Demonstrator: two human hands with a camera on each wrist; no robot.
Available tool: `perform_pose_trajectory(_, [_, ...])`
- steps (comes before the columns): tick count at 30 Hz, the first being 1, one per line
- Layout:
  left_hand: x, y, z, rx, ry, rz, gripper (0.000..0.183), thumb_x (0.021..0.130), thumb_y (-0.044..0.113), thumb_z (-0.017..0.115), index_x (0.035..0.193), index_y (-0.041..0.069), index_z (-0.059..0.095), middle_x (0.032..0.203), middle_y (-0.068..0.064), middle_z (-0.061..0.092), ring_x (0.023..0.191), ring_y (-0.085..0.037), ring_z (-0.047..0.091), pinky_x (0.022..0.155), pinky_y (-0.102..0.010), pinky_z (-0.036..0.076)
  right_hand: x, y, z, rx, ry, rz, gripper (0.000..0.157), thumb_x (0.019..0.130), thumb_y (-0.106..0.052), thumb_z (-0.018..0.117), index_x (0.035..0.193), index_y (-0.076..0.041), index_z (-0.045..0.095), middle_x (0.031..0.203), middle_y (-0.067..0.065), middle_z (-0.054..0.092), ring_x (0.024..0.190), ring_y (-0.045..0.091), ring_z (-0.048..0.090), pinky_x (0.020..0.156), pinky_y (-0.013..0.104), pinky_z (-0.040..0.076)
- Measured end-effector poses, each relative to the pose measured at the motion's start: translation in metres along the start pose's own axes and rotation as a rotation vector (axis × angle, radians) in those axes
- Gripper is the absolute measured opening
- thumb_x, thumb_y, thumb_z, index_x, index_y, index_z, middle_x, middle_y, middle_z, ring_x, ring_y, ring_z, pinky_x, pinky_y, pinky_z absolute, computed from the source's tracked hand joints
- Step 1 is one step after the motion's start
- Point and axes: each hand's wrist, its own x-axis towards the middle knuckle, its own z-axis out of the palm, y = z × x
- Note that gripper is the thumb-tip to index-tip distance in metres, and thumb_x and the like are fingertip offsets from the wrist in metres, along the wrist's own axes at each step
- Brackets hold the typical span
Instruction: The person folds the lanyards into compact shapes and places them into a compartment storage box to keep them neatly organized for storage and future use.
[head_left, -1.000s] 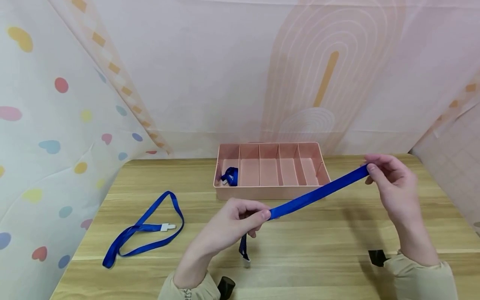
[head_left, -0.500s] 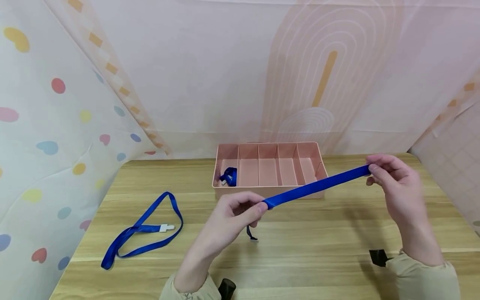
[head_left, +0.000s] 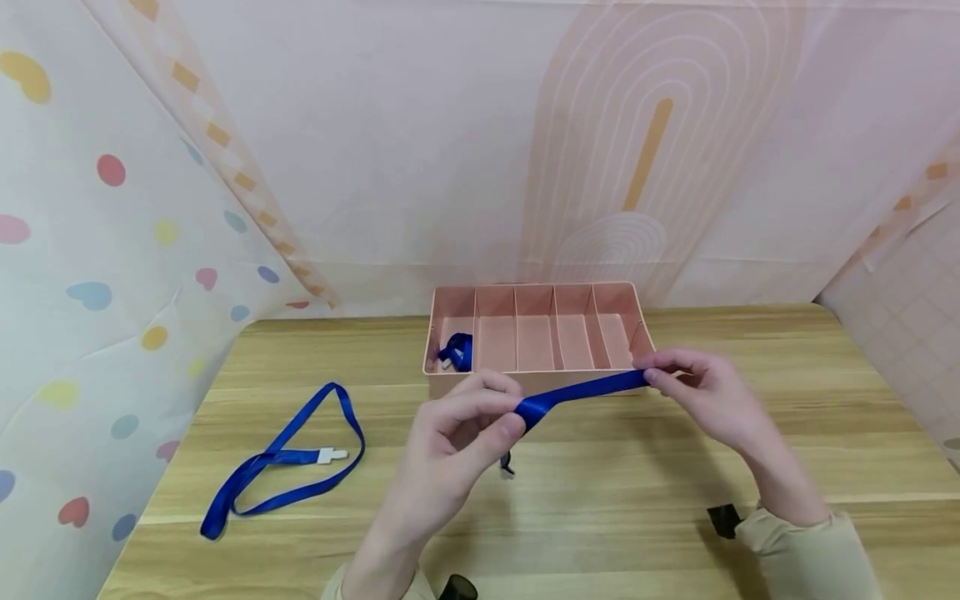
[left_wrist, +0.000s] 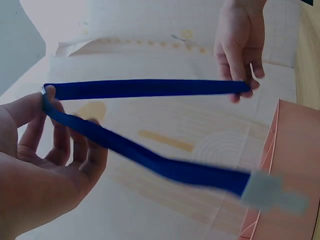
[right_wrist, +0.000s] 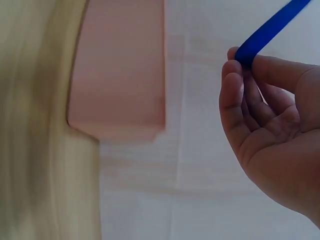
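A blue lanyard [head_left: 600, 388] is stretched in the air between both hands, in front of the pink box. My left hand [head_left: 453, 454] pinches it between thumb and fingers, and my right hand [head_left: 708, 396] pinches its other end. In the left wrist view the lanyard's tail hangs from the left fingers, ending in a blurred white clip [left_wrist: 275, 192]. The right wrist view shows the blue strap [right_wrist: 272, 32] folded over at the right thumb and fingertips. A second blue lanyard [head_left: 247, 479] with a white clip lies loosely looped on the table at left.
Behind the hands stands a pink box [head_left: 525, 382] split by dividers into several compartments. Its leftmost compartment holds a coiled blue lanyard [head_left: 459, 352]. The wooden table [head_left: 600, 533] meets a patterned cloth backdrop [head_left: 390, 167]. A black wrist device [head_left: 723, 521] sits at the right sleeve.
My right hand has moved left and down toward the left hand, shortening the stretched span of lanyard. The left hand has turned, its fingers raised, with the strap bending at its fingertips.
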Motion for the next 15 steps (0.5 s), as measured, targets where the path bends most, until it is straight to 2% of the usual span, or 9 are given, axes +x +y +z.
perform_pose_trajectory(4, [0.000,-0.002,0.004,-0.003,0.021,0.083,0.012,0.090,-0.001,0.060,0.098,-0.004,0.069,0.102,-0.001,0.053,0.096,-0.013,0.050,0.084,-0.022,0.046,0.001,-0.004,0.019,-0.071,-0.006,-0.038,0.012,0.092,-0.015,0.063,0.099,-0.015,0.072,0.092,0.001,0.073,0.071,-0.002,0.059,0.060,0.019,0.049])
perform_pose_trajectory(9, [0.000,-0.002,0.008,-0.019,0.014,0.158,0.026,0.088,-0.006,0.060,0.105,0.009,0.073,0.122,-0.013,0.060,0.116,-0.023,0.056,0.096,-0.029,0.048,0.001,-0.008,0.046,-0.093,-0.065,-0.094,0.009,0.090,-0.011,0.064,0.094,-0.013,0.072,0.089,0.002,0.073,0.074,0.002,0.061,0.066,0.019,0.053])
perform_pose_trajectory(12, [0.001,0.000,0.011,0.007,0.006,0.209,0.028,0.087,-0.008,0.060,0.106,0.008,0.073,0.125,-0.020,0.062,0.121,-0.028,0.057,0.097,-0.032,0.051,0.001,-0.011,0.059,-0.058,-0.111,-0.094,0.008,0.090,-0.009,0.064,0.093,-0.013,0.072,0.087,0.002,0.073,0.074,0.005,0.062,0.066,0.020,0.053])
perform_pose_trajectory(15, [0.002,0.001,0.012,0.035,0.013,0.269,0.028,0.085,-0.012,0.060,0.106,0.002,0.072,0.118,-0.023,0.065,0.119,-0.026,0.060,0.096,-0.032,0.053,0.001,-0.014,0.069,-0.035,-0.139,-0.092,0.009,0.089,-0.009,0.065,0.093,-0.012,0.072,0.086,0.001,0.073,0.074,0.005,0.061,0.065,0.019,0.053])
